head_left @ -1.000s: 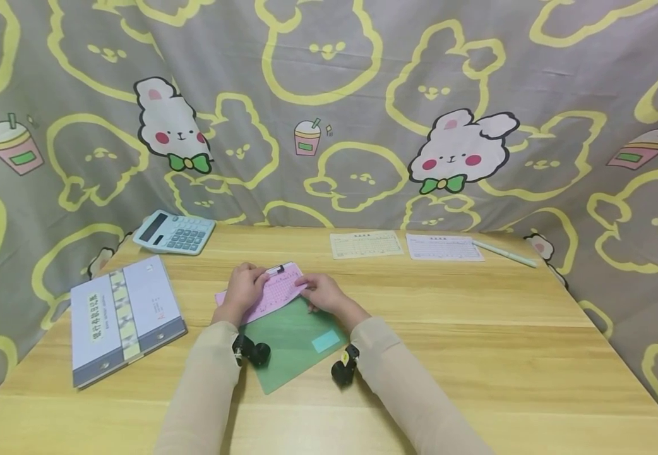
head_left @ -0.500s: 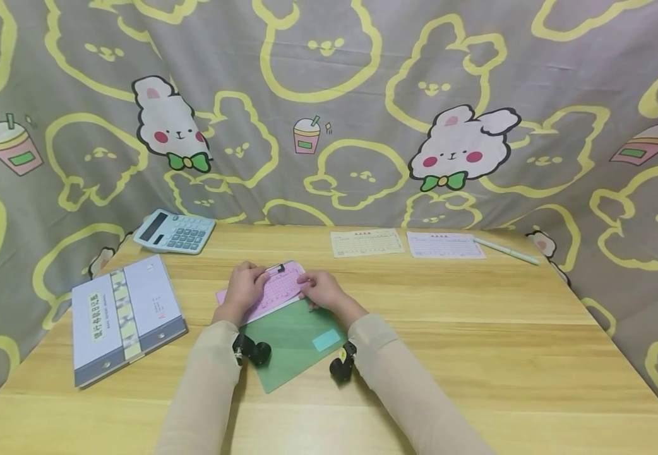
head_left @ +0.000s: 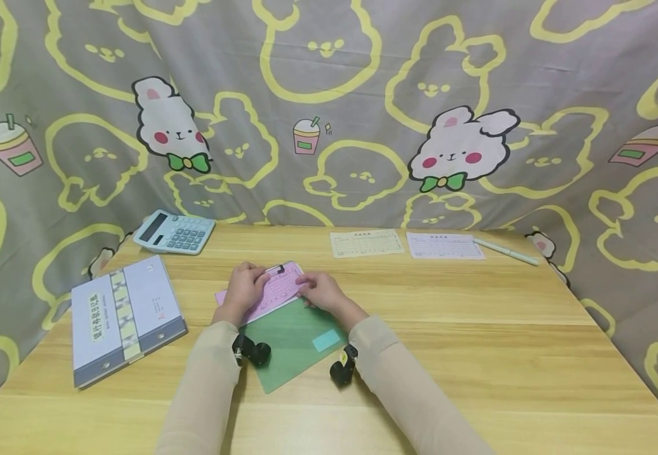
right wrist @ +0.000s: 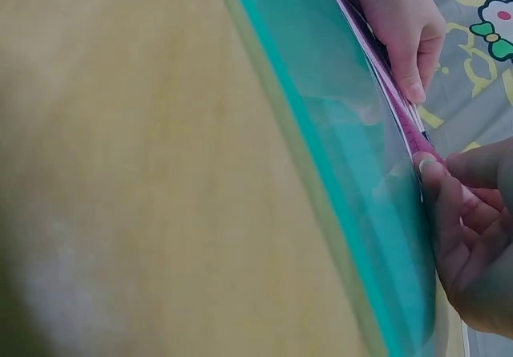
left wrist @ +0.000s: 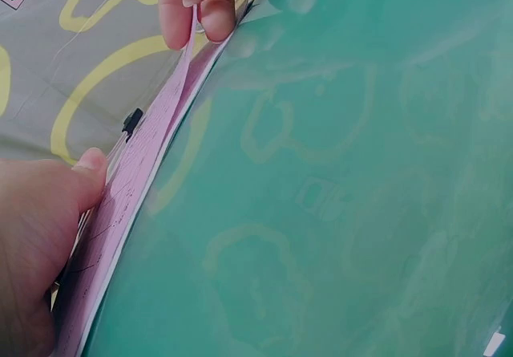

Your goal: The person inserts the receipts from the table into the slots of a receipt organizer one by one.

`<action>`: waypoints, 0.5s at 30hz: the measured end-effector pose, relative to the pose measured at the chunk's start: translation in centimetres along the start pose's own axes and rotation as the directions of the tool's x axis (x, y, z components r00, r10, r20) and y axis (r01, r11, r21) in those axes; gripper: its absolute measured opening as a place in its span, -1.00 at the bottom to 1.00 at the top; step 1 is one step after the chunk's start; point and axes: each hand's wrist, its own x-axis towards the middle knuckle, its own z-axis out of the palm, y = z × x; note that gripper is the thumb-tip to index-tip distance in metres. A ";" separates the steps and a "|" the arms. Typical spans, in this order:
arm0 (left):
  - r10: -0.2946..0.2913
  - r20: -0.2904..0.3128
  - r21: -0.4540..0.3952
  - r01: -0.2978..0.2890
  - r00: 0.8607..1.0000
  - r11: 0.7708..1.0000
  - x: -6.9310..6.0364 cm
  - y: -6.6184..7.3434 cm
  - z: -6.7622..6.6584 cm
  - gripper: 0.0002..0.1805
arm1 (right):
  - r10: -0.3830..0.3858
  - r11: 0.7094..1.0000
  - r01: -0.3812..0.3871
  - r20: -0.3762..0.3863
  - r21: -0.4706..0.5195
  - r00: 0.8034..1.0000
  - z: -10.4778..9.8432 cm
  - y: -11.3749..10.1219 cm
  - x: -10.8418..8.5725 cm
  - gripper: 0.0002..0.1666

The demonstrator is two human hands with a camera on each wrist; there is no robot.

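Observation:
A translucent green clip folder (head_left: 292, 347) with a light-blue label lies on the table, and a pink printed form (head_left: 276, 292) covers its upper part. By the form's upper edge sits a small metal and black clip (head_left: 276, 270). My left hand (head_left: 245, 287) grips the folder's top edge beside the clip, thumb over the form, as the left wrist view shows. My right hand (head_left: 324, 292) pinches the form's right end between thumb and fingers, lifting it slightly off the white layer beneath, seen in the left wrist view. The left hand's lower fingers are partly hidden.
A blue-grey ledger binder (head_left: 127, 319) lies at the left, with a light-blue calculator (head_left: 175, 232) behind it. Toward the back right are a cream slip (head_left: 365, 244), a white slip (head_left: 445, 246) and a pale green pen (head_left: 505, 251). A patterned curtain (head_left: 352, 114) hangs behind the table.
The right hand shifts very slightly at the form's right end, whose corner sits a little differently. The left hand and folder stay in place.

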 end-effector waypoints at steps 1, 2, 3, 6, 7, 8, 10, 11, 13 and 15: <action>-0.001 0.002 0.001 0.001 1.000 1.000 0.0 0.0 0.0 -0.65 | 0.000 1.000 0.000 -0.004 0.010 1.000 0.0 0.0 0.0 -0.74; -0.002 0.004 0.003 0.002 1.000 1.000 0.0 0.0 0.0 -0.65 | -0.001 1.000 0.002 -0.007 0.020 1.000 0.0 0.0 0.0 -0.74; -0.003 0.005 0.005 0.003 1.000 1.000 0.0 0.0 0.0 -0.65 | -0.003 1.000 0.004 -0.010 0.027 1.000 0.1 0.1 0.0 -0.75; -0.002 0.004 0.010 0.002 1.000 1.000 0.0 0.0 0.0 -0.66 | -0.006 0.999 0.007 -0.016 0.047 1.000 0.1 0.1 0.0 -0.76; -0.001 0.003 0.010 0.001 1.000 1.000 0.0 0.0 0.0 -0.66 | -0.007 0.999 0.008 -0.017 0.054 1.000 0.1 0.2 0.0 -0.76; 0.000 0.002 0.011 0.000 1.000 1.000 0.0 0.0 0.0 -0.66 | -0.007 0.998 0.008 -0.018 0.063 1.000 0.2 0.2 0.1 -0.77; 0.001 -0.001 0.009 -0.001 1.000 1.000 0.0 -0.1 0.0 -0.66 | -0.004 0.997 0.006 -0.021 0.076 1.000 0.2 0.2 0.1 -0.77; 0.002 -0.002 0.009 -0.002 1.000 1.000 0.0 -0.1 0.1 -0.66 | -0.001 0.997 0.003 -0.023 0.081 1.000 0.2 0.3 0.1 -0.77; 0.006 -0.007 0.011 -0.006 1.000 1.000 0.0 -0.1 0.1 -0.66 | 0.002 0.996 0.000 -0.029 0.090 1.000 0.2 0.3 0.1 -0.77; 0.008 -0.009 0.013 -0.008 1.000 1.000 0.0 -0.1 0.1 -0.66 | 0.004 0.996 -0.001 -0.033 0.092 0.999 0.2 0.3 0.1 -0.77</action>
